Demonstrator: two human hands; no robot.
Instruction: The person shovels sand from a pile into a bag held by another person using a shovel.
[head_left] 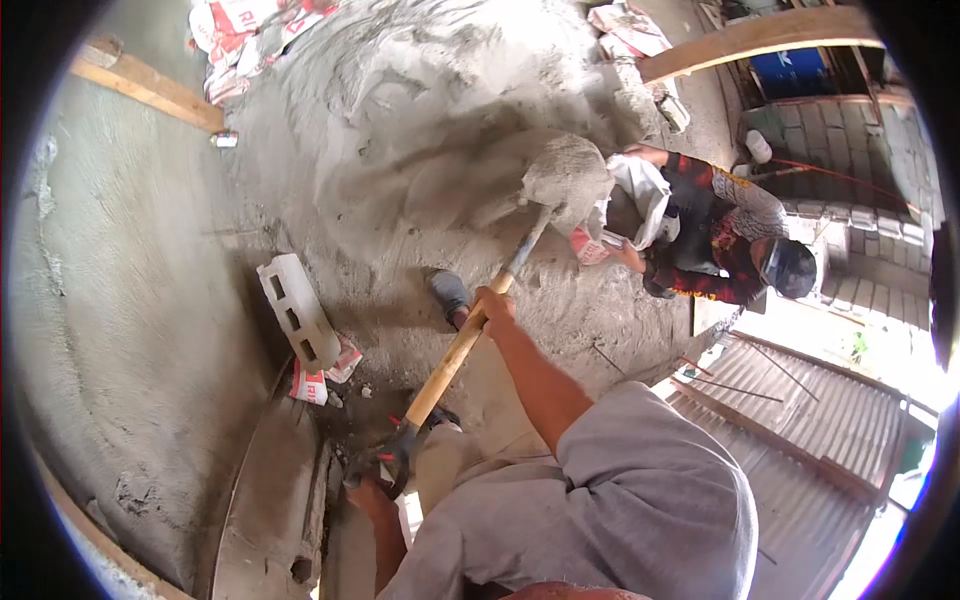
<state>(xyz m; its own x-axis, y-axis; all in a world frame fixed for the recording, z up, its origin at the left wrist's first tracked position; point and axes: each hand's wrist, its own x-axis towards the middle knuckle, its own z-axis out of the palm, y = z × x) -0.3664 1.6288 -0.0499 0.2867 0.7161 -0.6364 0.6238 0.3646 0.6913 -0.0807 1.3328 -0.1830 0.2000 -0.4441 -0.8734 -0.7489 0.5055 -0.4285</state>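
Observation:
A long shovel (447,368) slants up across the middle of the head view. My right hand (495,310) is wrapped around its wooden shaft, below the metal neck. Down at the handle end, my left hand (368,492) grips the dark grip, its fingers partly hidden. A heap of grey sand or mortar mix (568,178) covers the blade. The loaded blade is at the mouth of a white sack (643,190), which a co-worker (730,215) holds open with both hands.
A large grey pile (400,110) spreads behind the blade. A hollow concrete block (298,310) stands on the left, with torn red-and-white bags (325,375) beside it. Wooden beams (760,45) cross at the top, and corrugated metal sheets (800,420) lie at right.

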